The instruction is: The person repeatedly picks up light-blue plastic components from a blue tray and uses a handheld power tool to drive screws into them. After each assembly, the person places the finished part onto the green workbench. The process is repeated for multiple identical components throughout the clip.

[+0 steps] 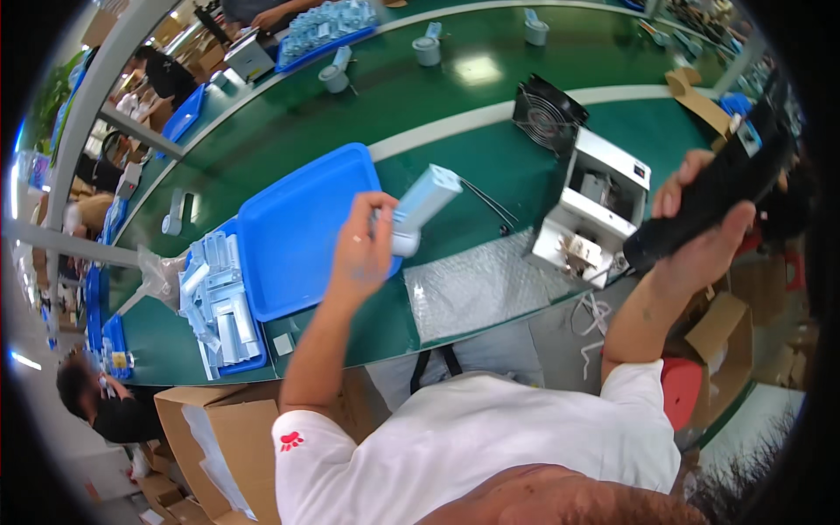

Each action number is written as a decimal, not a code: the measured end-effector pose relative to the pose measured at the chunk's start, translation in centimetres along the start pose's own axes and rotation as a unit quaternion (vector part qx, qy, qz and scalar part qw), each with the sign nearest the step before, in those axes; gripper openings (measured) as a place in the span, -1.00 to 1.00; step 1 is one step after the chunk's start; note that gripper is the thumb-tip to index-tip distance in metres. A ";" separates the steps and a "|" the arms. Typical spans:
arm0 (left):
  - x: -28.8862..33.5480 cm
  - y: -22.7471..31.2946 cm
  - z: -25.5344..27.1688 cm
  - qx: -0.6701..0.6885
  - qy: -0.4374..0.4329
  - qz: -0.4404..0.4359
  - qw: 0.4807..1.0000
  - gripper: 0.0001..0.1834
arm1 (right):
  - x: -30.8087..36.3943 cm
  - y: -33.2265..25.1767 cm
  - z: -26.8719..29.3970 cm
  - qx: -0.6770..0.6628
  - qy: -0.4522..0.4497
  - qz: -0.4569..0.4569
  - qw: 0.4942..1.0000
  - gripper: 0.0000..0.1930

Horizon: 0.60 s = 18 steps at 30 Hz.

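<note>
My left hand [366, 241] is closed around a light-blue handheld device [429, 194], which has a long squared body and a rounded cup-like end. It hangs over the right edge of a blue plastic tray [372, 162]. At the far right, my right hand [704, 249] grips a long, dark black object [700, 210] whose kind I cannot make out. Fingers show on its upper side and the palm lies below. Just left of that hand stands an open white metal box [604, 144] with parts inside. Two thin dark wires [490, 201] lie between the hands.
A blue bin of light-blue plastic parts [227, 302] sits left of the tray. Bubble wrap [472, 284] lies along the near table edge. A black fan [547, 114] stands behind the white box. Several similar devices [427, 45] rest on the green conveyor. A cardboard box [197, 429] stands below.
</note>
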State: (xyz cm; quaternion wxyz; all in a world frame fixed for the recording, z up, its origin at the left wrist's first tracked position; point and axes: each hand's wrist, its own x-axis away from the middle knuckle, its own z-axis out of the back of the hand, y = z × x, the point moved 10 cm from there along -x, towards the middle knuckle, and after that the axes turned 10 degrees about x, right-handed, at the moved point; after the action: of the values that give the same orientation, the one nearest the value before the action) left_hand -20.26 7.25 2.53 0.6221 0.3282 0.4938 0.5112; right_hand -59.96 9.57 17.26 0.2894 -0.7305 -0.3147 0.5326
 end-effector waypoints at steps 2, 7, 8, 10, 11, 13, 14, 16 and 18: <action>2.7 1.8 -4.3 -0.008 0.007 0.010 1.000 -0.86 | -0.2 -2.0 -0.4 0.043 0.018 0.070 0.996 -0.40; 7.1 2.2 -9.7 0.018 0.058 -0.049 0.997 -0.84 | -1.2 -4.6 -1.7 0.103 0.011 0.162 0.981 -0.61; 7.8 1.6 -10.2 0.021 0.060 -0.048 0.997 -0.84 | -1.2 -4.3 -1.3 0.134 0.031 0.147 0.979 -0.53; 9.1 0.3 -10.6 0.020 0.074 -0.056 0.995 -0.83 | -0.6 -4.8 -2.9 0.150 0.077 0.174 0.970 -0.50; 9.4 0.4 -10.7 0.022 0.075 -0.070 0.995 -0.82 | -0.7 -4.9 -3.1 0.158 0.076 0.199 0.964 -0.54; 9.9 0.7 -10.8 0.023 0.079 -0.097 0.992 -0.81 | -0.6 -5.2 -3.4 0.178 0.073 0.245 0.950 -0.62; 10.0 0.8 -10.7 0.020 0.087 -0.101 0.991 -0.80 | -0.7 -5.2 -3.6 0.175 0.069 0.257 0.948 -0.63; 9.9 1.0 -10.8 0.025 0.086 -0.110 0.990 -0.80 | -0.3 -5.2 -4.2 0.189 0.076 0.211 0.956 -0.64; 9.9 1.2 -10.8 0.025 0.086 -0.122 0.988 -0.80 | 0.1 -5.1 -4.9 0.169 0.067 0.162 0.970 -0.65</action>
State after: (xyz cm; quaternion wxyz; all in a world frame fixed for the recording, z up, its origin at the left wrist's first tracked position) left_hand -31.02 15.99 -2.37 0.6265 0.2355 0.5950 0.4449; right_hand -55.95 12.49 22.39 0.3386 -0.7463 -0.0775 0.5678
